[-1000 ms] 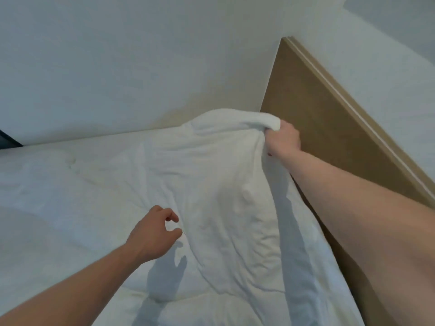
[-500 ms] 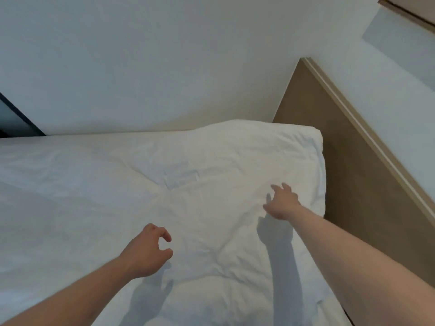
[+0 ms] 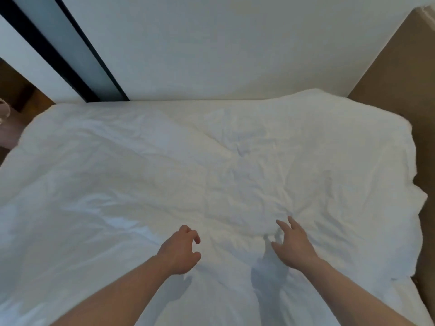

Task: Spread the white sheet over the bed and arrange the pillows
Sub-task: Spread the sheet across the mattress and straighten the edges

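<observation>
The white sheet [image 3: 211, 165] lies across the bed and fills most of the frame, from the far edge against the wall [image 3: 235, 43] at the top down to the bottom, rumpled with creases fanning out from the centre and a puffed hump toward the upper right by the brown headboard [image 3: 400, 74]. I see no pillows anywhere in this view, so I cannot say where they are. My left hand [image 3: 180, 251] hangs just above the cloth at lower centre, fingers loosely curled around nothing. My right hand [image 3: 295, 244] sits to its right with fingers spread and relaxed, over the cloth; whether the tips touch it I cannot tell. I judge the sheet light and limp: it will bunch under a push and drag its folds along rather than slide flat, though it shouldn't slip out of a pinch. I would take it at the wavy right edge [image 3: 414, 198] near the headboard, or at a corner, and pull outward under tension instead of patting the middle. At the upper left of the frame a dark-framed panel [image 3: 70, 48] runs diagonally.
</observation>
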Tool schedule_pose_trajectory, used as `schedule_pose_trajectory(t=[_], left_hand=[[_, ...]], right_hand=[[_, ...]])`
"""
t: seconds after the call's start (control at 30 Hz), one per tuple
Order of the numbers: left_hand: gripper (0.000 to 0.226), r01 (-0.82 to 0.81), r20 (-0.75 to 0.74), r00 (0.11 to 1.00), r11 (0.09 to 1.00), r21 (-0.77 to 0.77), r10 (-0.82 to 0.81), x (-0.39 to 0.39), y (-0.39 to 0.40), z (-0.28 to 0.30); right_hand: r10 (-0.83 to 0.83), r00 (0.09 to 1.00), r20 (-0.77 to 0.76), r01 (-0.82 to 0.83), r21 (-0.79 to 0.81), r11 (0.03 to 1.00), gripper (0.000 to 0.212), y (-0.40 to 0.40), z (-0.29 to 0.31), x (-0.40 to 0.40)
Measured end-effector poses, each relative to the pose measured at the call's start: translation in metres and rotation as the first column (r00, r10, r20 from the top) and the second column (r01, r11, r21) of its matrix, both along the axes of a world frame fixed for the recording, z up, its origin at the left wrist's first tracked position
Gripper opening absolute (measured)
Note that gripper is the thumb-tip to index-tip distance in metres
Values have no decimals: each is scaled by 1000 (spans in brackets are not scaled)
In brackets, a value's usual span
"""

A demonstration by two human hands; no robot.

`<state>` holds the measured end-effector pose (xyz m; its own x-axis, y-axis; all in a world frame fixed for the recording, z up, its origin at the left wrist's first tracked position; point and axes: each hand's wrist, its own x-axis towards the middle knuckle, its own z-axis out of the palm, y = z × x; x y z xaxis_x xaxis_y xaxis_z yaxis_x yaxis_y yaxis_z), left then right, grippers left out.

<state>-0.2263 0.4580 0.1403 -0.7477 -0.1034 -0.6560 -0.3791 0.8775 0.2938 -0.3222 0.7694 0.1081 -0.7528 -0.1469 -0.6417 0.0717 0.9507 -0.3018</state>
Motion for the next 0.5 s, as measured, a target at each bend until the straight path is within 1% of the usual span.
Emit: schedule_pose_trajectory(t=[0.1,0.2,0.4,0.5], left_hand=[[34,-33,10,999,999,2,33,38,-50,-7],[36,-80,16,997,997,-5,80,76,-104,-15],[41,-174,62,982,984,-34,176,169,-233,-29],[44,-230,81,968,970,-84,236,213,-295,-32]], right_hand=[[-1,1000,8,2,-96,995,71,-61,10,33],[-5,1000,-3,5,-155,988,70,-121,19,66],[-32,998,56,41,-173,984,71,-227,22,144],[-23,994,104,41,-172,984,73,-270,20,176]])
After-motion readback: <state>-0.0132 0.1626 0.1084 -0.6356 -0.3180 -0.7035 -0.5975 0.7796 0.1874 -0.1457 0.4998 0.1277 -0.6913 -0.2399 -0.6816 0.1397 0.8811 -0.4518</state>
